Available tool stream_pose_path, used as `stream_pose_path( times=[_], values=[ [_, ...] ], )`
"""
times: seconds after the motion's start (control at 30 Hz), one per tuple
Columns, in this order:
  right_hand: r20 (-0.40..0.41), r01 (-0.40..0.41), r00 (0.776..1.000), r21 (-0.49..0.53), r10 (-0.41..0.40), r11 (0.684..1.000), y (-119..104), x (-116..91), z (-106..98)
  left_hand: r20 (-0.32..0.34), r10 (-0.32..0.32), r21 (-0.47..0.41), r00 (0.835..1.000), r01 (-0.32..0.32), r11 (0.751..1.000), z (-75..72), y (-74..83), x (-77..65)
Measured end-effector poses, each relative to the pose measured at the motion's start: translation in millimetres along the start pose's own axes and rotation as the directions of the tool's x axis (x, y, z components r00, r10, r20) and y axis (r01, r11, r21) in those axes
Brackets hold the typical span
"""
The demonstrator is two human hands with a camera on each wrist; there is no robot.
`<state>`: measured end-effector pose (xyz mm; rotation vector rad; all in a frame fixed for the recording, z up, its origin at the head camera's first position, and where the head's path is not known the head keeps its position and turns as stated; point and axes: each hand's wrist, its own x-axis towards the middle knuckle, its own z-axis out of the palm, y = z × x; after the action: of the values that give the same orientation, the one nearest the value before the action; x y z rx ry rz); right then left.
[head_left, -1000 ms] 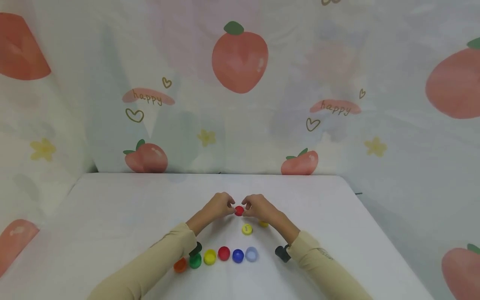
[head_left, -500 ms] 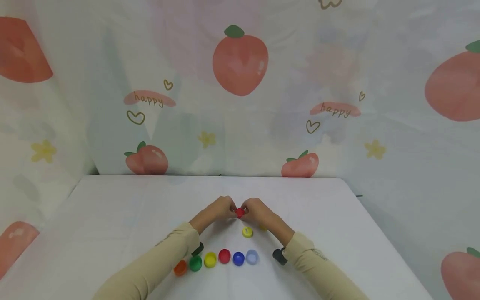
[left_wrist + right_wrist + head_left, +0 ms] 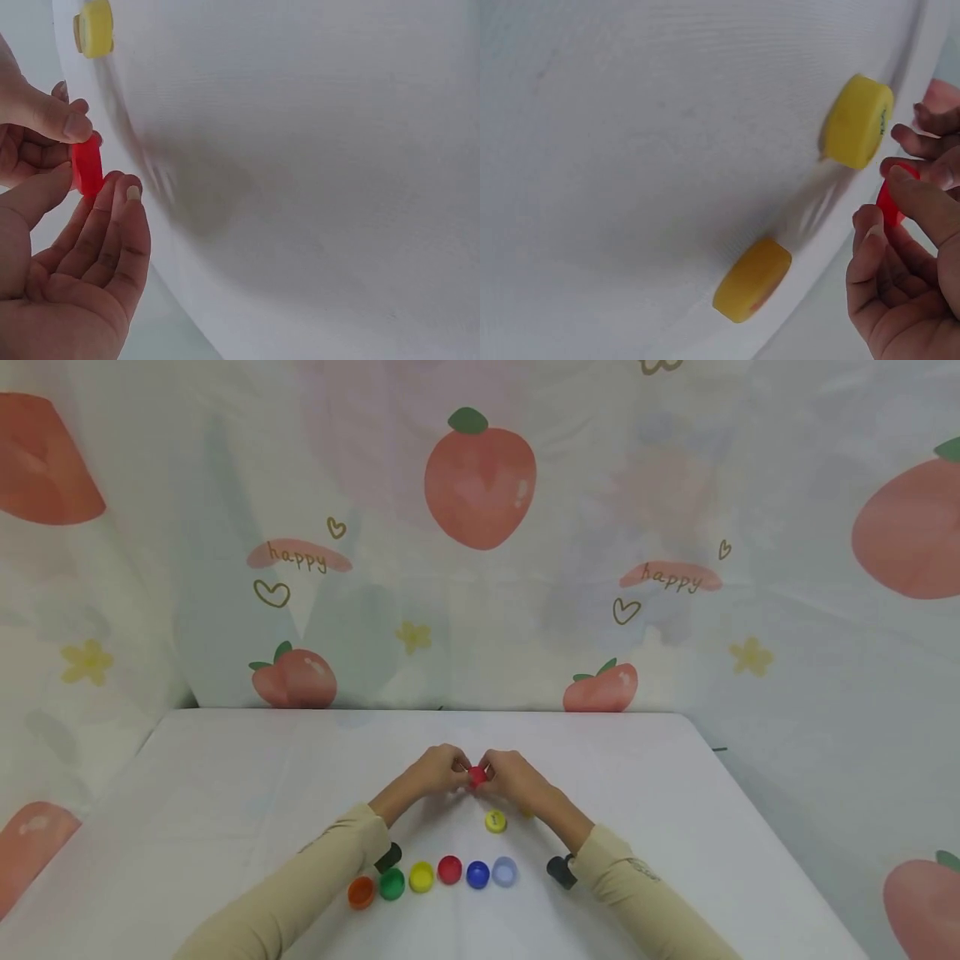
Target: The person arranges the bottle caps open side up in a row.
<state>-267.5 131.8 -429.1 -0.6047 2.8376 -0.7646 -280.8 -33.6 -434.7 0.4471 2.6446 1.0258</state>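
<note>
My left hand (image 3: 438, 768) and right hand (image 3: 516, 777) meet over the far middle of the table, both pinching a small red disc (image 3: 477, 778) like a bottle cap. The left wrist view shows the disc (image 3: 88, 166) on edge, a thumb of each hand against it. From the right wrist, its red face (image 3: 887, 204) is partly hidden by fingers. Nearer me lies a yellow cap (image 3: 495, 821) with dark marks on top. A second yellow cap (image 3: 752, 280) lies under my right forearm, mostly hidden in the head view.
Along the near side runs a row of round caps, hollow side up: orange (image 3: 362, 892), green (image 3: 392, 884), yellow (image 3: 422, 877), red (image 3: 450, 869), blue (image 3: 477, 874) and pale blue (image 3: 505, 872). A fruit-print curtain (image 3: 480, 610) stands behind the white table (image 3: 247, 760).
A second ago the fingers were more spread around the red disc; now both hands pinch it closely. The disc has tilted between them. The caps on the table stay put.
</note>
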Motion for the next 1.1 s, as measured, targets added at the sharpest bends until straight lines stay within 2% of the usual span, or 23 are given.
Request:
stream_pose_path(
  times=[0.23, 0.43, 0.67, 0.9, 1.0, 1.1],
  values=[
    [-0.045, 0.035, 0.998, 0.029, -0.034, 0.999, -2, -6, -7, -0.07, 0.04, -0.106, 0.997, -0.047, 0.993, -2.8, 3.1, -5.9],
    [-0.084, 0.064, 0.995, 0.077, -0.057, 0.995, 1, -12, -13, -0.097, 0.08, -0.231, 0.992, -0.101, 0.968, -4.6, 4.6, -12.5],
    [-0.137, 0.145, 0.982, 0.127, -0.127, 0.981, -1, -26, -23, -0.12, 0.164, -0.254, 0.979, -0.19, 0.948, -8.7, 9.6, -22.1],
    [-0.189, 0.219, 0.963, 0.137, -0.192, 0.966, -4, -46, -32, -0.099, 0.183, -0.368, 0.978, -0.207, 0.907, -12.4, 25.7, -44.3],
    [-0.2, 0.249, 0.955, 0.136, -0.22, 0.959, -7, -55, -37, -0.112, 0.208, -0.362, 0.972, -0.235, 0.902, -12.6, 30.6, -52.1],
    [-0.176, 0.298, 0.946, 0.143, -0.272, 0.944, -7, -64, -40, -0.106, 0.231, -0.34, 0.967, -0.254, 0.905, -11.6, 34.1, -58.7]
  ],
)
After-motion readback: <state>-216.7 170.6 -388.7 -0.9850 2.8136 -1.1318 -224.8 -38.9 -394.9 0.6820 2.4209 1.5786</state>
